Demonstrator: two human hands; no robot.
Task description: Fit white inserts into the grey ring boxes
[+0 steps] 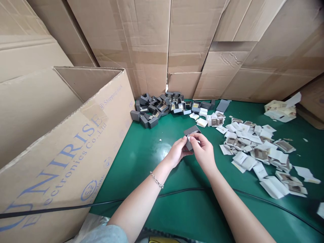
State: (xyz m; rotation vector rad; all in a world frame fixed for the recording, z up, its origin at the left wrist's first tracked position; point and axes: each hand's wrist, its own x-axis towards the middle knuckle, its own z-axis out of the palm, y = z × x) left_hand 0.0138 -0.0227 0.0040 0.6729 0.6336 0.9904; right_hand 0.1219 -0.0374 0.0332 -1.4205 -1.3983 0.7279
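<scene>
Both my hands meet over the middle of the green table (152,162). My left hand (177,152) grips the lower side of a small grey box (191,132), fingers curled round it. My right hand (202,150) pinches a small white piece (190,138) at the box's front. A bracelet sits on my left wrist. A heap of the same grey boxes (159,108) lies at the back of the table. Several white folded paper pieces (258,148) are scattered to the right.
A large open cardboard carton (63,148) with blue print stands at the left. Cardboard sheets (192,47) wall off the back. A stack of white packets (280,110) sits far right. A black cable (177,193) crosses the table under my forearms.
</scene>
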